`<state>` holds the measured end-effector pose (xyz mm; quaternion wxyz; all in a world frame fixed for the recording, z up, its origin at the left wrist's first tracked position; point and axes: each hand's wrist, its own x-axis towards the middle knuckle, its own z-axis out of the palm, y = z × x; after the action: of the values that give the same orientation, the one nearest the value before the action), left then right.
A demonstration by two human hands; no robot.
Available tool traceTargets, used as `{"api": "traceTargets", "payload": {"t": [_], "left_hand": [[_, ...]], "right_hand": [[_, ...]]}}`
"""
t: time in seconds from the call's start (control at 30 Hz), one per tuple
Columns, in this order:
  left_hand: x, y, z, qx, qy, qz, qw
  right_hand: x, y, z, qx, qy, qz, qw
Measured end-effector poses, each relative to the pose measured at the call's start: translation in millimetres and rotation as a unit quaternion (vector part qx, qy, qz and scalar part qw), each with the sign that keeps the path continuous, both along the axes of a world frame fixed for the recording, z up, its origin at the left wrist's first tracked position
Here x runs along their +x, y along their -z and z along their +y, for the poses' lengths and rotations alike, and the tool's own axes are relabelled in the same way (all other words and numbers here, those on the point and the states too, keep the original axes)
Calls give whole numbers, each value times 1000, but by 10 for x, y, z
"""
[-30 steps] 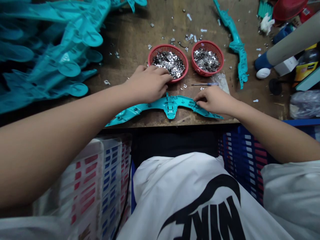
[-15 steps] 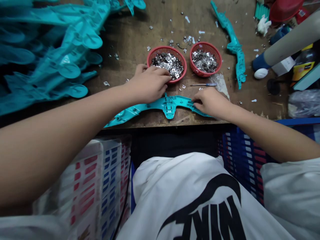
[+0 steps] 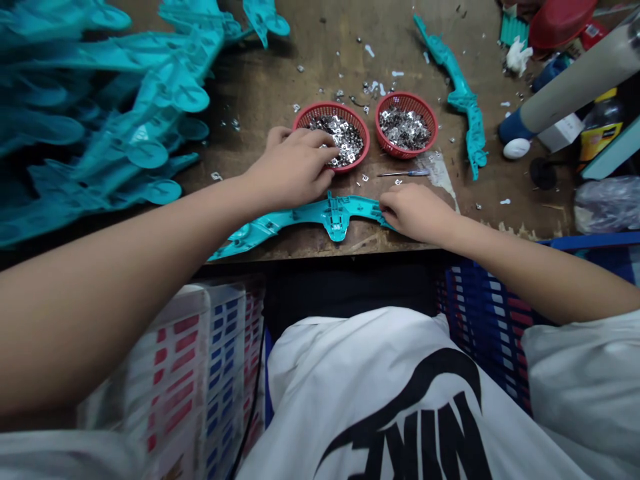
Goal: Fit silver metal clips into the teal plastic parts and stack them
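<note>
A long curved teal plastic part [image 3: 336, 220] lies along the near edge of the bench, ribbed inner side up. My right hand [image 3: 417, 212] is closed over its right end, fingertips pinched against the plastic and partly hidden. My left hand [image 3: 295, 167] hovers at the near left rim of a red basket [image 3: 367, 143] full of small metal clips [image 3: 345, 137]. Its fingers are curled, and whatever they hold is out of sight beneath them. Beside it stands a second red basket [image 3: 433, 140] with similar metal pieces [image 3: 405, 129].
A screwdriver [image 3: 404, 173] lies in front of the baskets. A heap of teal parts [image 3: 145, 107] fills the left. Another teal part [image 3: 465, 97] rests at the right, near a grey tube [image 3: 575, 80]. Loose clips are scattered about. Plastic crates [image 3: 180, 360] stand below the bench.
The view has shifted slightly, so the bench sits a little lower and further left. My right hand has moved slightly left along the teal part. My left hand stays by the basket.
</note>
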<state>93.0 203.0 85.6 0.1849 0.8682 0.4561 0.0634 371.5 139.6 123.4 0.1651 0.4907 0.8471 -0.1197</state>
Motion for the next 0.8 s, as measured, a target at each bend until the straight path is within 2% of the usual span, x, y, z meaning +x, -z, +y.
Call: {"api": "traceTargets", "payload": {"t": [0.17,0.37,0.53,0.63,0.7,0.8], "left_hand": [[-64,214,182,34,28,-68,997],[-143,243,241,62,-33,-84,994],[-293,422,359,83,-21,-107,991],[-331,535,464,78,-59,-164,981],[-335,572,508,74,-77,-189,976],[-337,575,527,73,-66,-193,976]], "right_hand": [[130,36,62,22,-1,67,997],[216,109,133,52,3,137,989],[216,126,123,51,-18,134,989],[192,106,106,44,-26,117,992],[177,90,101,40,-26,106,993],[166,73,104,40,-25,99,994]]}}
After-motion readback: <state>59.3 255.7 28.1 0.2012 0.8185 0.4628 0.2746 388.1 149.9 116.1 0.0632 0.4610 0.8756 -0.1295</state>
